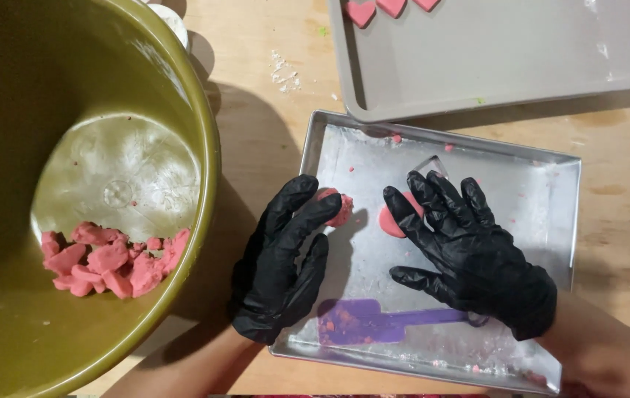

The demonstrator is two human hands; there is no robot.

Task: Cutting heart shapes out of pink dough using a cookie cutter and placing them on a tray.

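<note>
Both my hands wear black gloves over a shiny metal tray [551, 191]. My left hand [285, 258] pinches a small lump of pink dough [342, 208] between thumb and fingers at the tray's left edge. My right hand [470, 250] lies flat with its fingers pressed on a flattened pink dough piece [390, 221]; a clear cutter [436, 166] shows just past the fingertips. A purple spatula [366, 322] lies on the tray below both hands.
A large olive-green bowl [182, 96] at the left holds several pink dough chunks [112, 259]. A grey baking tray [506, 59] at the top carries pink heart shapes [361, 12]. Everything rests on a wooden table [624, 169] with crumbs [284, 74].
</note>
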